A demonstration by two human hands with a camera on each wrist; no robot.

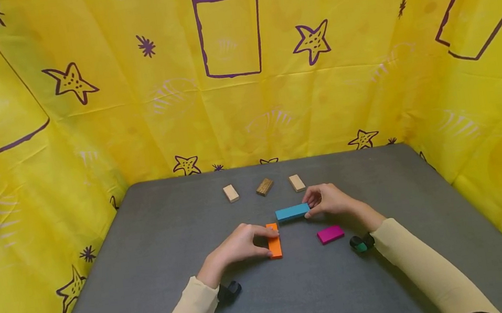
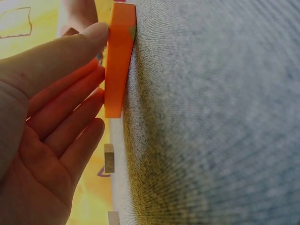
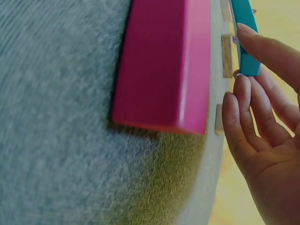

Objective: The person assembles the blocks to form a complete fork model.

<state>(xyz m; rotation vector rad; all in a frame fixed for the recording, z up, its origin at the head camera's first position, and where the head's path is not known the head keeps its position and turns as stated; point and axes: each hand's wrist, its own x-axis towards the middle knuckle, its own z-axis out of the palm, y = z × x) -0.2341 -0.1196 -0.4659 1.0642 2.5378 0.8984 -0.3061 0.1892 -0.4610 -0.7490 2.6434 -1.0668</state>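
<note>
An orange block (image 1: 275, 248) lies on the grey table with its long side running away from me. My left hand (image 1: 238, 244) pinches it between thumb and fingers; in the left wrist view the thumb reaches the orange block (image 2: 118, 70) from one side, the fingertips from behind. Farther back and to the right is a blue block (image 1: 292, 212), set crosswise. Its right end is pinched by my right hand (image 1: 330, 200), thumb on the near side. Between the right forearm and the orange block lies a magenta block (image 1: 330, 234), untouched, large in the right wrist view.
Along the far part of the table (image 1: 178, 293) lie a pale wooden block (image 1: 231, 193), a dark brown wooden block (image 1: 264, 187) and another pale wooden block (image 1: 297, 182). A yellow patterned cloth (image 1: 245, 109) hangs behind and at both sides.
</note>
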